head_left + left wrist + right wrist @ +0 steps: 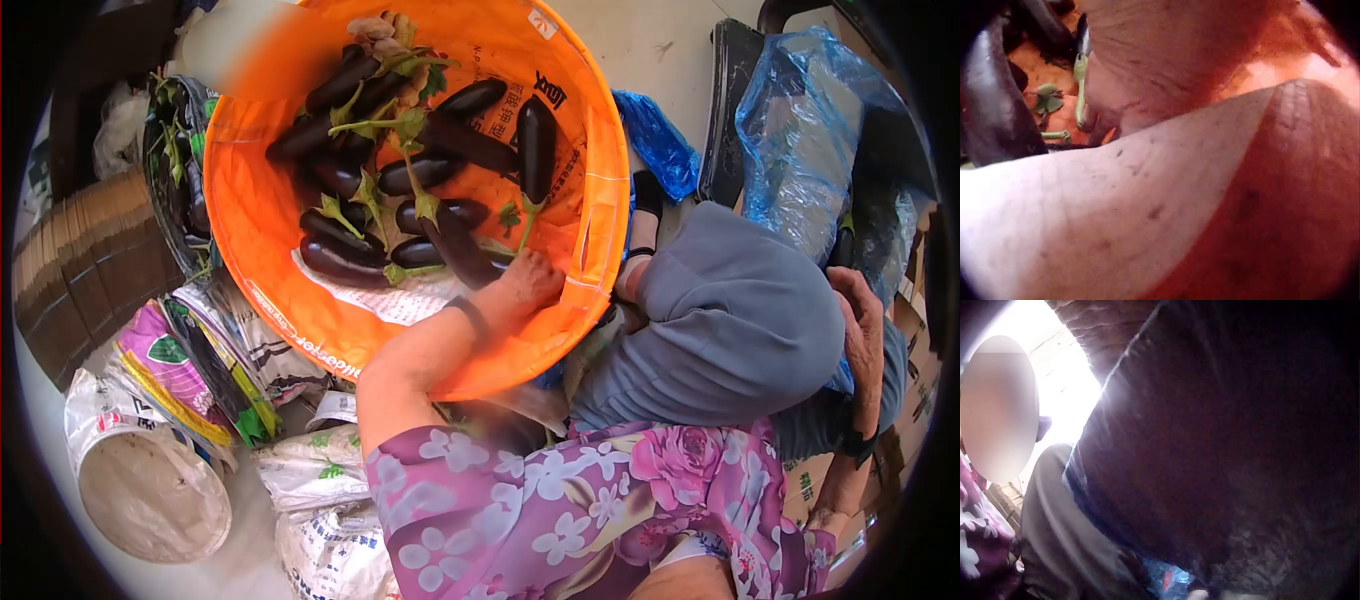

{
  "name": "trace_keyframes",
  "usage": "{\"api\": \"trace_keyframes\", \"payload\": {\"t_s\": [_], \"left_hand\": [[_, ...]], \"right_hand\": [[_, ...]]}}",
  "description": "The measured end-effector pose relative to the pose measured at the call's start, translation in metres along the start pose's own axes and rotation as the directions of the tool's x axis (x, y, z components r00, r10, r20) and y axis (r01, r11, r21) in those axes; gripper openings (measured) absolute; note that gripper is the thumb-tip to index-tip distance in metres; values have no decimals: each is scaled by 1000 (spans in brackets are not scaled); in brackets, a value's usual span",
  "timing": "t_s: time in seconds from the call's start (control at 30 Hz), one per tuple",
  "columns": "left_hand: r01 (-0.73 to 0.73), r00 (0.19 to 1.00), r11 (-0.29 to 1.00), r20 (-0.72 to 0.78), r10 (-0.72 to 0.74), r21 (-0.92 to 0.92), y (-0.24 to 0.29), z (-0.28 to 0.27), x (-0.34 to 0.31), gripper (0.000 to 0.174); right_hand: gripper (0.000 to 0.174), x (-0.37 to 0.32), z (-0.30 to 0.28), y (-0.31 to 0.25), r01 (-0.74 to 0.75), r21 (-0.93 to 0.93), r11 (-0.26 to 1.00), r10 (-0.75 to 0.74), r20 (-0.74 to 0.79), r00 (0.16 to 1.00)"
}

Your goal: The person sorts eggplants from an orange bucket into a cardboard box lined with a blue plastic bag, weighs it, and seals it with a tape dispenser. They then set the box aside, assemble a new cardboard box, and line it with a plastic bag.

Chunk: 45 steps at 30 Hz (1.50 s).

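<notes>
Inside the orange tub (pixel 590 250), my left hand (pixel 528 283) has its fingers curled at the green stem (pixel 1081 94) of a dark purple eggplant (pixel 537 150) and pinches it. That eggplant leans along the tub's inner wall. Another eggplant (pixel 462 248) slants close beside the left wrist, and several more lie heaped with green calyxes and loose leaves. Beside the grey-trousered knee (pixel 740 310) is my right hand (pixel 862 325), its fingers right below a dark eggplant (pixel 845 240) at a bluish clear plastic bag (pixel 800 140). I cannot tell what the right hand holds; its wrist view is mostly dark.
At the left stand stacked brown cardboard (pixel 95 270) and a bag of eggplants (pixel 175 170). Printed sacks (pixel 180 360) and a white bucket (pixel 155 495) are near the tub's lower left. A blue plastic bag (pixel 655 140) lies right of the tub.
</notes>
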<state>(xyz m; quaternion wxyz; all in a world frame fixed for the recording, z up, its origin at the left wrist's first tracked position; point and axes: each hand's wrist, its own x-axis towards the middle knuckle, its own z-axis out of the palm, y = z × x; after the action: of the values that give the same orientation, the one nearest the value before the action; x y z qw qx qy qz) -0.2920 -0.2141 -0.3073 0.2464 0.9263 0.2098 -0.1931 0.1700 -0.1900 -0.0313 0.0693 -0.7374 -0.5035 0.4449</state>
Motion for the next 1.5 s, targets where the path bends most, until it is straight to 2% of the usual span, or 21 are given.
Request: {"api": "trace_keyframes", "payload": {"t_s": [0.03, 0.13, 0.2, 0.3, 0.33, 0.37, 0.43, 0.53, 0.57, 0.63, 0.87, 0.97, 1.03, 1.07, 1.1, 1.23, 1.3, 1.33, 1.4, 1.43, 1.5], "left_hand": [[111, 994, 993, 15, -110, -41, 0, 3, -1, 27], [182, 982, 955, 82, -167, -234, -14, -5, -5, 32], [225, 972, 926, 7, -234, -302, -29, -27, -6, 41], [302, 882, 726, -109, -459, -618, -61, -72, -14, 57], [328, 863, 630, -49, -504, -704, -65, -98, -21, 65], [268, 814, 598, -154, -560, -755, -70, -97, -27, 61], [160, 751, 234, -36, -660, -959, -87, -106, -34, 53], [-178, 685, -109, -44, -727, -978, -95, -147, -52, 53], [-348, 717, -199, -123, -687, -916, -100, -149, -54, 55], [-403, 794, -418, -83, -603, -815, -106, -161, -59, 57], [-548, 751, -439, -187, -633, -712, -118, -151, -43, 65], [-550, 727, -358, -222, -650, -755, -127, -140, -37, 62], [-510, 672, -421, -42, -739, -750, -127, -141, -36, 53], [-497, 679, -362, -94, -728, -789, -135, -135, -44, 51], [-465, 605, -352, -1, -796, -813, -134, -141, -55, 48], [-25, 418, -240, 208, -884, -970, -153, -98, -120, 29], [235, 377, -321, 390, -840, -918, -164, -37, -150, 28], [438, 291, -277, 427, -856, -855, -139, -47, -138, 36], [380, 369, -416, 548, -751, -826, -105, -44, -121, 60], [543, 384, -325, 574, -723, -774, -97, -46, -109, 72], [733, 352, -13, 395, -849, -680, -97, -13, -95, 73]], "right_hand": [[24, -2, 1, 0, -17, 11, 1000, 17, -4, 1000], [25, -4, 1, 1, -19, 83, 996, 19, 4, 1000], [25, -6, -1, 0, -32, 84, 996, 33, -2, 999], [26, -4, -1, 5, -6, 63, 998, 5, 6, 1000], [25, -3, -2, 4, -65, 104, 993, 62, 24, 998], [25, -2, -2, 3, -122, 143, 982, 117, 41, 992], [25, 1, -2, 4, -99, 126, 987, 94, 45, 995], [25, -1, 1, 6, -48, 95, 994, 46, 32, 998], [26, -1, 2, 6, -12, 79, 997, 11, 17, 1000], [26, -1, 2, 5, -18, 88, 996, 18, 5, 1000], [27, -2, 3, 11, -18, 126, 992, 17, 13, 1000], [27, -1, 3, 12, -16, 113, 993, 15, 15, 1000], [27, -1, 3, 10, -27, 109, 994, 25, 16, 1000], [27, -1, 4, 9, -34, 110, 993, 33, 8, 999], [27, -1, 4, 9, -35, 109, 993, 35, 10, 999], [26, 0, 4, 17, -48, 126, 991, 48, 3, 999], [26, 2, 4, 17, -45, 109, 993, 43, 15, 999], [26, 2, 4, 14, -26, 97, 995, 23, 37, 999], [26, 4, 6, 13, -8, 85, 996, 3, 59, 998], [25, 5, 6, 12, -1, 85, 996, -5, 64, 998], [24, 5, 7, 10, 8, 78, 997, -15, 81, 997]]}}
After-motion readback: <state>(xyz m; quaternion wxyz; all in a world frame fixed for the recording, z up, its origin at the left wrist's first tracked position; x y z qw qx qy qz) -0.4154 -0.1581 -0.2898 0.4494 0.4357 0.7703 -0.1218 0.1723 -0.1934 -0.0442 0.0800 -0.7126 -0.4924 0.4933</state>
